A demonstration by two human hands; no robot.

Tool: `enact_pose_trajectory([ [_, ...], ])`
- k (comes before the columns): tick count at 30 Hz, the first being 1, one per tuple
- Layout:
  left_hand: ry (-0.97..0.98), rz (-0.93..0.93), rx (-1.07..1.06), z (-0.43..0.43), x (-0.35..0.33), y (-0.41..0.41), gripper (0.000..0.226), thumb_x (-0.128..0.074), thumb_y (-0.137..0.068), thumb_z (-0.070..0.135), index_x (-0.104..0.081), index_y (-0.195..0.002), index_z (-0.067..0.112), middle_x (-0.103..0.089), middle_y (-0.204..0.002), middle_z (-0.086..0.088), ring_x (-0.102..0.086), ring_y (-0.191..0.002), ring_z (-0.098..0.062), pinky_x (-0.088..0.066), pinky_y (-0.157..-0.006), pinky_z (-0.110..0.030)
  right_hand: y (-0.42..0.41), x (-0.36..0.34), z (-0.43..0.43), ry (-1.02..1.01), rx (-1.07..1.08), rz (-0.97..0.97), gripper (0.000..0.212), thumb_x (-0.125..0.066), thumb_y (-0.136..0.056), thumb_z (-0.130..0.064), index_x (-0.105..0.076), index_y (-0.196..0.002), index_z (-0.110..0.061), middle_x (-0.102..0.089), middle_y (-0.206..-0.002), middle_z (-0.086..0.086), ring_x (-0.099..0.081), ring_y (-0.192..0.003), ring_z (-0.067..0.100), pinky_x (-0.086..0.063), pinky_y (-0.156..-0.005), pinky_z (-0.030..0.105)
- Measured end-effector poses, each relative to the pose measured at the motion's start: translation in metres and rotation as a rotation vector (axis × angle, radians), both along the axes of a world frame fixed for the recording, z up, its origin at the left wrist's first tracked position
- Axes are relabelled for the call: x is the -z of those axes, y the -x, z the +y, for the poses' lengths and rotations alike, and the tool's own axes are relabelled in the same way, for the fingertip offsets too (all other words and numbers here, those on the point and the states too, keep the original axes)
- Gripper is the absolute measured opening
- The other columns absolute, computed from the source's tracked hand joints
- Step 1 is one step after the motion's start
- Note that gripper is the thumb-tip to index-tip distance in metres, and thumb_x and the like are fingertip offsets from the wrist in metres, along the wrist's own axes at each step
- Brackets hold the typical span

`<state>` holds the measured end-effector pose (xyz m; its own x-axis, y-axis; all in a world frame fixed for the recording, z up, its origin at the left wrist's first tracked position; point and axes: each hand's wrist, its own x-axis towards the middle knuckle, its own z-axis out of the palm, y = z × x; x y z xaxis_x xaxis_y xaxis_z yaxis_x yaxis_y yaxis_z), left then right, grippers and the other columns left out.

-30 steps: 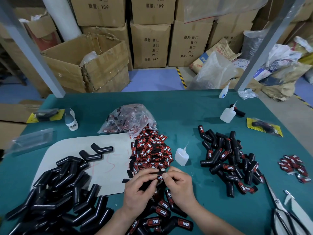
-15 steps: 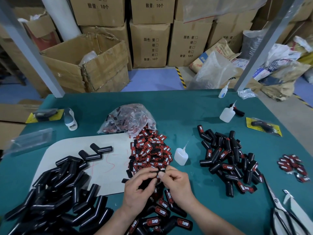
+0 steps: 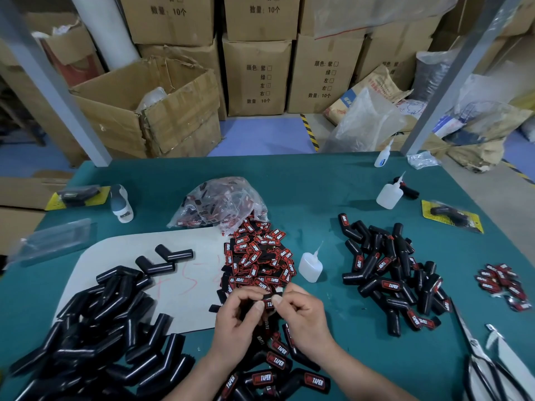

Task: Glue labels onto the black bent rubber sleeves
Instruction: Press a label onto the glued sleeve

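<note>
Your left hand point(image 3: 240, 319) and right hand point(image 3: 305, 316) meet low at the middle of the counter point(image 3: 318, 180). The fingers of both are curled. Together they pinch one black bent sleeve point(image 3: 267, 297) between thumbs and forefingers, and the thumb tips press beside a red label point(image 3: 269, 304) on it. That label's white letters are too small to read.

The finished sleeves just below your wrists point(image 3: 275, 371) read "TAPER" in white on red. So do those in the labelled heap point(image 3: 390, 273) to your right. The loose labels point(image 3: 257, 256) beyond your hands carry the same word, spilling from a clear bag point(image 3: 220, 204). A smaller label cluster point(image 3: 500, 285) lies near the right edge.

The bare sleeves point(image 3: 101, 328) are heaped at your left, too many and too overlapped to count. Two single sleeves point(image 3: 173, 254) lie apart from them on the pale board point(image 3: 130, 247), which bears faint red scribbles.

There are three glue bottles: one point(image 3: 309, 266) just beside the labels, one point(image 3: 389, 193) further right, and one point(image 3: 382, 157) at the far edge. Two yellow cards lie on the counter, one point(image 3: 451, 217) to the right and one point(image 3: 78, 195) to the left. Scissors point(image 3: 477, 357) lie at the lower right.

The cartons point(image 3: 257, 76) behind read "数量: 10个", with tick boxes under "颜色".
</note>
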<state>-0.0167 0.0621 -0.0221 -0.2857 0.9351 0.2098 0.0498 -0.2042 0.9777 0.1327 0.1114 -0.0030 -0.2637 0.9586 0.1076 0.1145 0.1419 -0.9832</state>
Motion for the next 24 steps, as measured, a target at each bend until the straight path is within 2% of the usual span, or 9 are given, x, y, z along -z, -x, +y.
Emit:
enact_pose_trajectory([
  [3,0.055,-0.094,-0.002,0.0017,0.0004,0.0001,0.01,-0.071,-0.087,0.038,-0.07,-0.093,0.029,-0.074,-0.103,-0.01,-0.069,-0.081,-0.017,-0.056,-0.07,-0.028,-0.0005,0.0022,-0.0009,-0.032,0.001,-0.031,0.037,-0.067,-0.091,-0.033,-0.054,-0.057,-0.028,-0.044,-0.065,-0.014,-0.041,-0.06,0.004,-0.035,-0.056,0.021],
  [6,0.035,-0.109,-0.011,0.0026,0.0014,0.0002,0.009,-0.072,-0.086,0.035,-0.071,-0.09,0.028,-0.073,-0.103,-0.011,-0.065,-0.07,-0.017,-0.056,-0.065,-0.028,-0.0011,0.0017,0.0005,0.005,-0.032,-0.014,0.03,-0.07,-0.088,-0.033,-0.063,-0.06,-0.023,-0.046,-0.068,-0.009,-0.044,-0.063,0.006,-0.037,-0.058,0.023],
  [8,0.001,-0.076,-0.012,0.0012,0.0021,0.0,0.004,-0.07,-0.088,0.032,-0.071,-0.091,0.03,-0.072,-0.105,-0.011,-0.067,-0.075,-0.017,-0.056,-0.067,-0.029,0.0006,-0.0003,-0.0002,0.069,-0.087,0.025,0.02,-0.075,-0.084,-0.033,-0.074,-0.068,-0.02,-0.051,-0.074,-0.002,-0.05,-0.069,0.009,-0.04,-0.063,0.025],
  [10,-0.031,-0.035,-0.009,-0.0005,0.0016,-0.0014,0.006,-0.067,-0.091,0.029,-0.07,-0.094,0.034,-0.073,-0.107,-0.005,-0.068,-0.082,-0.016,-0.057,-0.068,-0.028,0.0013,-0.0017,-0.0009,0.127,-0.118,0.08,0.016,-0.077,-0.082,-0.032,-0.079,-0.074,-0.019,-0.054,-0.078,-0.003,-0.054,-0.074,0.01,-0.043,-0.068,0.024],
  [14,-0.053,0.02,-0.025,-0.0027,-0.0003,-0.0016,0.008,-0.065,-0.093,0.028,-0.069,-0.097,0.033,-0.073,-0.108,0.005,-0.071,-0.098,-0.02,-0.061,-0.076,-0.037,0.0013,-0.0023,-0.0001,0.179,-0.121,0.123,0.016,-0.078,-0.081,-0.032,-0.08,-0.078,-0.017,-0.054,-0.078,-0.008,-0.053,-0.075,0.007,-0.043,-0.07,0.021],
  [16,-0.06,0.04,-0.036,-0.0028,0.0002,-0.0004,0.007,-0.065,-0.093,0.028,-0.069,-0.098,0.032,-0.073,-0.108,0.006,-0.071,-0.099,-0.02,-0.061,-0.078,-0.04,0.001,-0.0014,-0.0001,0.178,-0.12,0.118,0.015,-0.078,-0.081,-0.033,-0.08,-0.079,-0.018,-0.053,-0.078,-0.008,-0.051,-0.075,0.008,-0.042,-0.07,0.022],
  [22,-0.001,0.004,-0.03,-0.0027,-0.0033,-0.0011,0.007,-0.065,-0.092,0.03,-0.069,-0.098,0.033,-0.073,-0.109,0.005,-0.071,-0.098,-0.02,-0.06,-0.076,-0.033,0.0022,-0.0012,-0.0003,0.181,-0.115,0.128,0.017,-0.078,-0.079,-0.033,-0.08,-0.077,-0.017,-0.055,-0.077,-0.006,-0.054,-0.075,0.011,-0.045,-0.071,0.025],
  [24,0.009,0.02,0.0,-0.0025,-0.0014,-0.0008,0.012,-0.066,-0.091,0.029,-0.068,-0.102,0.034,-0.071,-0.112,0.005,-0.07,-0.104,-0.02,-0.059,-0.083,-0.033,0.0026,-0.0011,0.0008,0.19,-0.081,0.159,0.023,-0.077,-0.076,-0.034,-0.079,-0.076,-0.011,-0.055,-0.076,-0.004,-0.054,-0.075,0.012,-0.045,-0.071,0.027],
])
